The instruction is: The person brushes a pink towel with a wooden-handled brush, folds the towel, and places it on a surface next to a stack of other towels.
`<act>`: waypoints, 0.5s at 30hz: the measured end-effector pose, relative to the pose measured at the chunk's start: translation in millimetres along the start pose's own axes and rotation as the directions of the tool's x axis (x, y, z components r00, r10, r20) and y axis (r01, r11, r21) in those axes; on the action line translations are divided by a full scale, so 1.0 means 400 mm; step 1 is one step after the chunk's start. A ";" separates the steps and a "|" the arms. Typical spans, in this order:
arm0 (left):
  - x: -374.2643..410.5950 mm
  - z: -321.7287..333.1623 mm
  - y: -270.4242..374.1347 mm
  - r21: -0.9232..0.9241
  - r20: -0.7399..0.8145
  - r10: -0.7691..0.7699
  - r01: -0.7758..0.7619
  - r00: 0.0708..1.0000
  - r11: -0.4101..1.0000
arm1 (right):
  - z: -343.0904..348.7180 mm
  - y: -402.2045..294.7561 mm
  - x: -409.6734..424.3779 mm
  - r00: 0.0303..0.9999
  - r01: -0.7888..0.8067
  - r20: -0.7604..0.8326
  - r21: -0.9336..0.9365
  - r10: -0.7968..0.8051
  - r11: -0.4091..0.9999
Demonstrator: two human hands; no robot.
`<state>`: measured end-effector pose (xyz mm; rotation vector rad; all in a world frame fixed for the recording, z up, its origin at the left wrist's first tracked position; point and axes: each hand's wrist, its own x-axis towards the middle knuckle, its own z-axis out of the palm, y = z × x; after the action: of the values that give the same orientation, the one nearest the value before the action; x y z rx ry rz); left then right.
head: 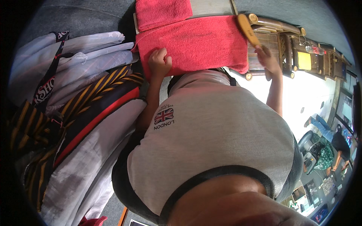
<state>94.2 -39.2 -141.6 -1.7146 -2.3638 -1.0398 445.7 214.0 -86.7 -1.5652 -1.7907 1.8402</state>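
My left hand rests on a red terry towel with its fingers curled in; whether it pinches any cloth cannot be told. The towel lies spread over a flat surface in front of my waist, and a folded red towel lies at its far left corner. At the towel's right edge my right hand grips a long, curved wooden tool that bears writing. The tool's far end is raised near the towel's right corner, and its other end sticks out below my hand. Any bristles on it are hidden.
Light patterned fabrics, a striped dark cloth and white cloth hang or lie at left. To the right run bamboo benches with a yellow sheet and a plastic bottle. A person is at far right.
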 end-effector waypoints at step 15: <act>0.011 0.009 0.001 0.044 -0.003 0.002 -0.002 1.000 0.999 | 0.297 -0.095 -0.071 0.850 0.051 0.526 -0.127 0.024 0.991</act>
<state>94.1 -33.5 -142.4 -1.6998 -2.3639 -0.9817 353.3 126.8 -69.9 -1.1364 -2.1739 2.3555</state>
